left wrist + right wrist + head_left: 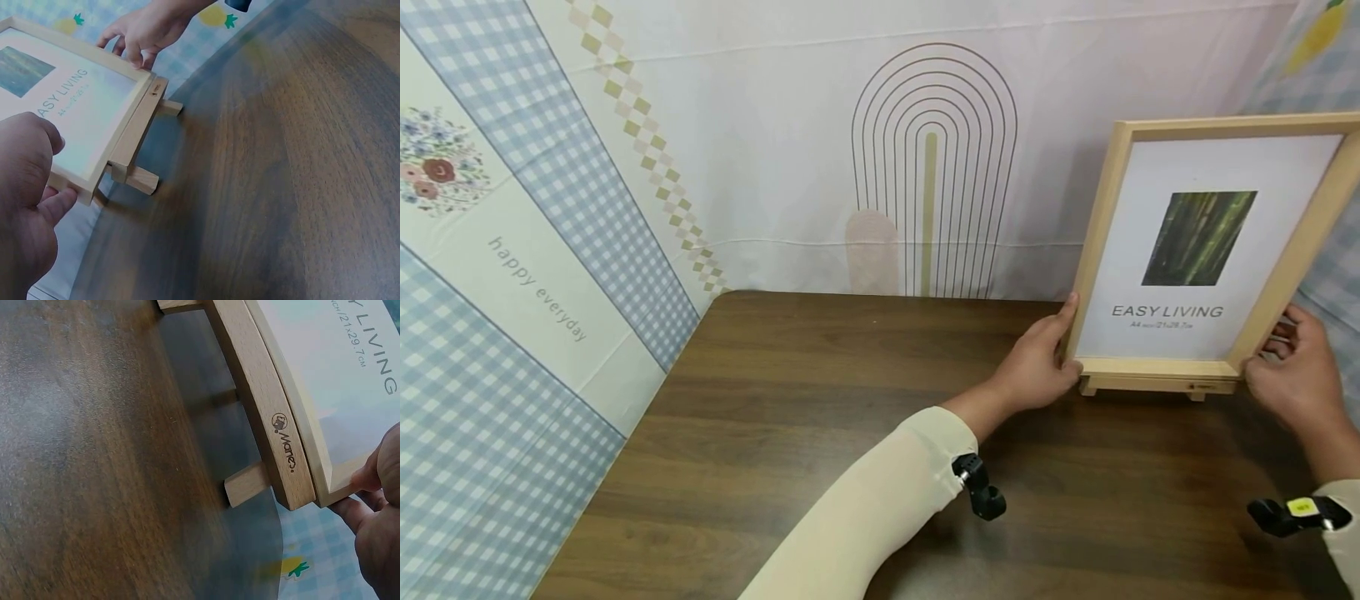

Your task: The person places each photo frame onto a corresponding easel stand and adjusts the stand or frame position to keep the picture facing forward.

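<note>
A light wooden picture frame (1198, 250), with a white mat, a green bamboo picture and the words "EASY LIVING", stands upright at the right in the head view. Its bottom edge sits on the ledge of a small wooden tabletop easel (1157, 384), whose short feet show below on the table. My left hand (1037, 362) grips the frame's lower left side. On the opposite side, my right hand (1300, 371) holds the lower right corner, its thumb and fingers pinching the wood in the right wrist view. Most of the easel is hidden behind the frame.
A dark brown wooden table (820, 400) spreads in front and to the left. Behind it hangs a white cloth (775, 150) with an arch pattern. Blue checked cloth (460, 375) covers the left side. Black wrist cameras are strapped over both cream sleeves (880, 492).
</note>
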{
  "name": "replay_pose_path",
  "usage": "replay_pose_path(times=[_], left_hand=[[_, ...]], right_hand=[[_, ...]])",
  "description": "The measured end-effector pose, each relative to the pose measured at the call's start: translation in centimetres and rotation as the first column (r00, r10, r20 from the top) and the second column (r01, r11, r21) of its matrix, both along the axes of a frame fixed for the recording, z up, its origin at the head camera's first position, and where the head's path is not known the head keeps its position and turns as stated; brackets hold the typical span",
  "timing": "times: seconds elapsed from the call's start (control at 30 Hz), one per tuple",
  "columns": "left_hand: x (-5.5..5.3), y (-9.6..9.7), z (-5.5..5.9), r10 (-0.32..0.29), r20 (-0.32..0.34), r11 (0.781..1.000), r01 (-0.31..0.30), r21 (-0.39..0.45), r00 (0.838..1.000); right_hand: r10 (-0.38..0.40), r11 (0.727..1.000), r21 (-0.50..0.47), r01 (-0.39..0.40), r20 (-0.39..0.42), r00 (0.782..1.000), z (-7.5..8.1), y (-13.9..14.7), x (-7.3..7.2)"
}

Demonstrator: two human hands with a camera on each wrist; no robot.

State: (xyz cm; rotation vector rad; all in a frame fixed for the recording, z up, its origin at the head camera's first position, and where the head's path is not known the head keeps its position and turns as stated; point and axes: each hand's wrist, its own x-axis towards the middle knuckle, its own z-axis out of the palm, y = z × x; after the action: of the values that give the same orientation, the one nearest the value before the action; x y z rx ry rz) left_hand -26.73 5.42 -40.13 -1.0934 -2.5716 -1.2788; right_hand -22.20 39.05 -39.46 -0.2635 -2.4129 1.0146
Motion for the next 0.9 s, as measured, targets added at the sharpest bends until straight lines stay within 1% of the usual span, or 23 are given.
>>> replay_pose_path(times=[0.07, 0.17, 0.37, 0.47, 0.6, 0.73, 0.83, 0.9], left_hand=[[0.03, 0.06, -0.02, -0.008, 0.004, 1.0, 0.008, 0.003, 1.0], [0.1, 0.1, -0.08, -0.021, 0.009, 1.0, 0.021, 0.01, 1.0], [0.2, 0.2, -0.26, -0.048, 0.0, 0.999, 0.048, 0.019, 0.999], [0.3, 0.27, -0.33, -0.055, 0.002, 0.998, 0.055, 0.012, 0.999], [0.46, 0.4, -0.39, -0.071, -0.002, 0.997, 0.071, 0.0, 0.997], [0.59, 0.39, -0.47, -0.065, -0.005, 0.998, 0.065, -0.023, 0.998], [0.63, 0.3, -0.58, -0.059, 0.01, 0.998, 0.059, -0.034, 0.998], [0.65, 0.26, -0.65, -0.064, 0.02, 0.997, 0.065, -0.041, 0.998]], right_hand=[[-0.009, 1.0, 0.013, 0.009, 0.0, 1.0, 0.05, 0.1, 0.06], [0.002, 1.0, -0.001, -0.002, -0.014, 1.0, 0.06, 0.34, 0.09], [0.028, 0.999, -0.039, -0.03, -0.048, 0.998, 0.09, 0.69, 0.27], [0.015, 1.0, -0.021, -0.016, -0.033, 0.999, 0.0, 0.79, 0.26], [-0.04, 0.999, 0.028, 0.04, 0.003, 0.999, -0.13, 0.83, 0.26], [-0.046, 0.998, 0.054, 0.045, 0.018, 0.999, -0.22, 0.71, 0.12], [-0.041, 0.997, 0.062, 0.04, 0.019, 0.999, -0.27, 0.56, 0.01], [-0.054, 0.996, 0.075, 0.052, 0.028, 0.998, -0.32, 0.48, -0.01]])
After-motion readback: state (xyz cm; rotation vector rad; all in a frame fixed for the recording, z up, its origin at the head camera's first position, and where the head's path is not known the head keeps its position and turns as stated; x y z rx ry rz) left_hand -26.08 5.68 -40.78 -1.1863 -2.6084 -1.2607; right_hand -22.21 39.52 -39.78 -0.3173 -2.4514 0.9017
